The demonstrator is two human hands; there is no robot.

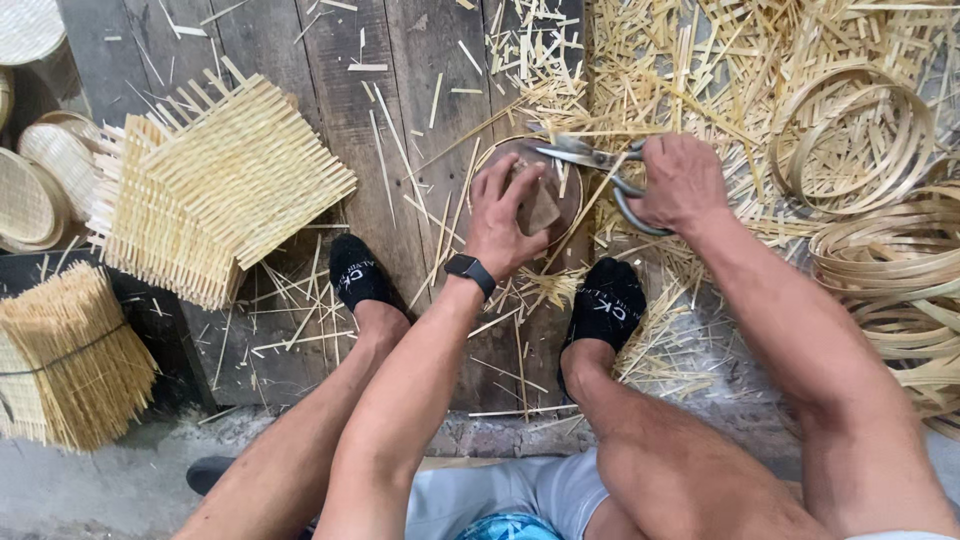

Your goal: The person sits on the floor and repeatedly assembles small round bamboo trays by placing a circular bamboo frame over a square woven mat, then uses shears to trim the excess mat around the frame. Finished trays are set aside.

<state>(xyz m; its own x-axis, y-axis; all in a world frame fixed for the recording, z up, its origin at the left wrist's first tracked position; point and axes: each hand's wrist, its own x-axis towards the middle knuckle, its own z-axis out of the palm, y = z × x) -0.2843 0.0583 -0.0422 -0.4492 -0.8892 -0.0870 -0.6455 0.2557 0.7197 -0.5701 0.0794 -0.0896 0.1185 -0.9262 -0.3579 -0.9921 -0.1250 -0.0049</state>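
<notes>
The left hand (pixel 505 215) presses a small block (pixel 540 208) on a round disc (pixel 572 195). Just right, the right hand (pixel 680 180) grips shears (pixel 600 165), blades pointing left. Woven mats (pixel 220 180) lie far left; hoops (pixel 860 130) lie right among bamboo scraps (pixel 690 60).

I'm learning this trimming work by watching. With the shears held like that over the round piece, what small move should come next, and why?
Probably close the shears on the strips past the round woven piece's rim. The right hand grips the handles, blades lying at the far edge, while the left hand presses a block down, steadying it.
</notes>
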